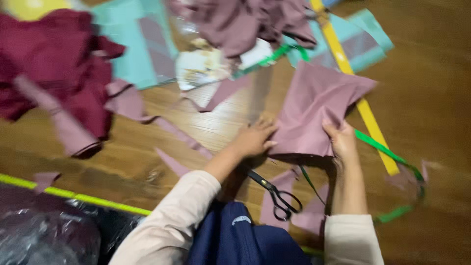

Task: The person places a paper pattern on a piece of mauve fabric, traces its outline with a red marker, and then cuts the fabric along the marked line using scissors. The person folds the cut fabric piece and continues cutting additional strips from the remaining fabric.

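Observation:
Both my hands hold a mauve piece of fabric [314, 110] over the wooden floor. My left hand [255, 139] grips its lower left edge. My right hand [342, 139] pinches its lower right edge, and the cloth stands up in folds between them. Black-handled scissors [275, 194] lie on the floor just below my left hand, beside mauve offcuts [282, 196]. The frame is blurred by motion.
A yellow ruler [358, 100] runs diagonally at the right, with a green measuring tape [392, 159] curling round it. Dark red cloth [59, 64] is heaped at the left, teal pattern sheets [132, 44] and more mauve cloth [245, 22] at the top. A black plastic bag [44, 235] sits lower left.

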